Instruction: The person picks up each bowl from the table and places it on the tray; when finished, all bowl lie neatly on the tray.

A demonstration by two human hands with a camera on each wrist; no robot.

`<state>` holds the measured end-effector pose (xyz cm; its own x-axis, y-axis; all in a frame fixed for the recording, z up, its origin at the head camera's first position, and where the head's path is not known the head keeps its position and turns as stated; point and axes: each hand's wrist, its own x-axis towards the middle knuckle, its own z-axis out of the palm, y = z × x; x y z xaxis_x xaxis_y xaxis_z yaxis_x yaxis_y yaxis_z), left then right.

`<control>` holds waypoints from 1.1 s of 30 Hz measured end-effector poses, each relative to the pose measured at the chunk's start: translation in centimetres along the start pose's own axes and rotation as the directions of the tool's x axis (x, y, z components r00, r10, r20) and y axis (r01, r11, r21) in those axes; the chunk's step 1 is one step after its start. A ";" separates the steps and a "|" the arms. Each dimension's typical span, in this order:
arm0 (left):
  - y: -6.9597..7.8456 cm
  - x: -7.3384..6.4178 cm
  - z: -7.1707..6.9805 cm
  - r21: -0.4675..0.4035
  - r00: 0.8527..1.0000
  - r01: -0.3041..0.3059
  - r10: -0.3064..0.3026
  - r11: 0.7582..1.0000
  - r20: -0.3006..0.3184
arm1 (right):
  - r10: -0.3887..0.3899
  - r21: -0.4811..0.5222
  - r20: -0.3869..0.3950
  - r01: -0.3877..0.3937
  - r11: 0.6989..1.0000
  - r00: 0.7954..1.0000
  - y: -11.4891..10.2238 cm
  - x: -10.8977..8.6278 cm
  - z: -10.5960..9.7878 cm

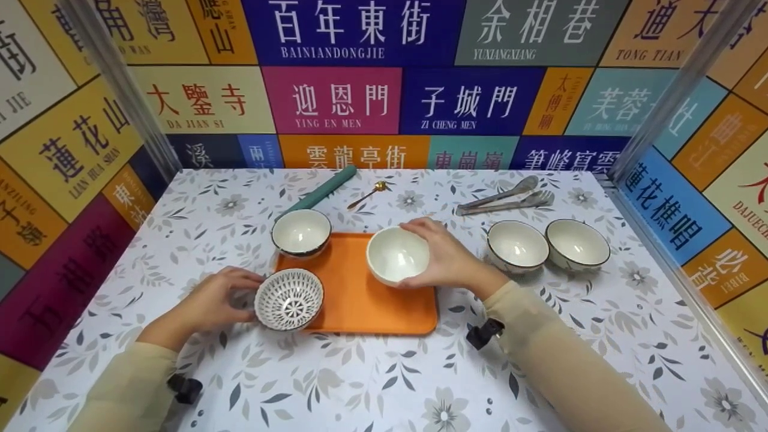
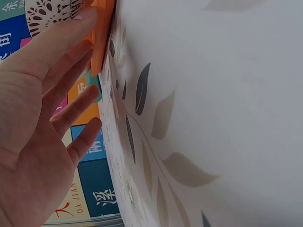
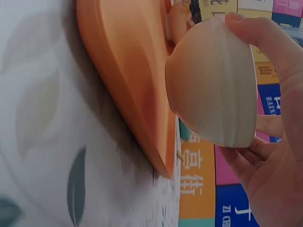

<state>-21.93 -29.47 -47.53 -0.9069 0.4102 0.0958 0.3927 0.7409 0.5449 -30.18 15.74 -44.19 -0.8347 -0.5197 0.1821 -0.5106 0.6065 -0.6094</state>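
Observation:
My right hand (image 1: 447, 258) grips a plain cream bowl (image 1: 397, 257) by its rim, thumb on one side and fingers on the other. In the right wrist view that bowl (image 3: 213, 85) is held just above the orange tray (image 3: 120, 61). On the left part of the tray (image 1: 366, 309) sits a bowl with a black-and-white patterned inside (image 1: 289, 299). My left hand (image 1: 213, 300) is beside this bowl, its thumb and fingers at the left edge; the left wrist view shows the fingers (image 2: 71, 113) spread and fairly straight. Another white bowl (image 1: 301, 233) with a dark rim stands at the tray's back left corner.
Two dark-rimmed white bowls (image 1: 517, 246) stand side by side to the right of the tray. Behind lie a green stick-like object (image 1: 322, 191), a small gold spoon (image 1: 369, 195), and a spoon and fork (image 1: 507, 197). Printed panels (image 1: 339, 99) wall the floral-covered table.

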 end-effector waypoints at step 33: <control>-0.2 0.0 0.1 -0.005 0.999 0.035 -0.035 0.999 0.010 | -0.015 0.113 0.134 -0.001 0.994 0.991 -3.5 4.2 6.1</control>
<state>-21.97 -29.60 -47.70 -0.9184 0.3896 0.0688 0.3604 0.7521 0.5518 -30.66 7.72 -45.99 -0.7919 -0.6047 0.0855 -0.4836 0.5353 -0.6925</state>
